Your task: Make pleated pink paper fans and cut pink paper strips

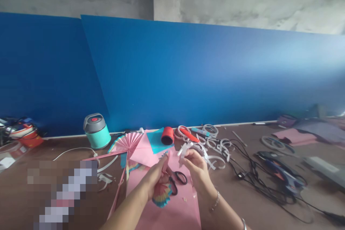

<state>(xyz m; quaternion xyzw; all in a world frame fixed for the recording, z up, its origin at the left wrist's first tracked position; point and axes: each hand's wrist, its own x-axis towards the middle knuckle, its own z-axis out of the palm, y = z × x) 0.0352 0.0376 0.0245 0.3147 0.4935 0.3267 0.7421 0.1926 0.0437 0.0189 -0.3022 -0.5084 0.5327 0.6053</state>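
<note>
My left hand (155, 175) is closed on a small pleated paper fan (162, 195), pink and yellow with a scalloped blue edge that hangs below the fingers. Pinched in the fingers of my right hand (196, 164) is a short white strip (184, 149), raised off the table. Black-handled scissors (180, 177) lie between my hands on a pink paper sheet (172, 219); my left hand hides part of them. Just beyond, a larger pink pleated fan (129, 142) rests beside a blue paper sheet (155, 140) and a red roll (167, 136).
Curled white strips (215, 161) lie to the right, near a red tool (189, 134). Black cables (253, 181) and a dark blue tool (283, 172) sit farther right. A turquoise container (98, 134) stands back left, before a blue panel (188, 75). A blurred patch covers the lower left.
</note>
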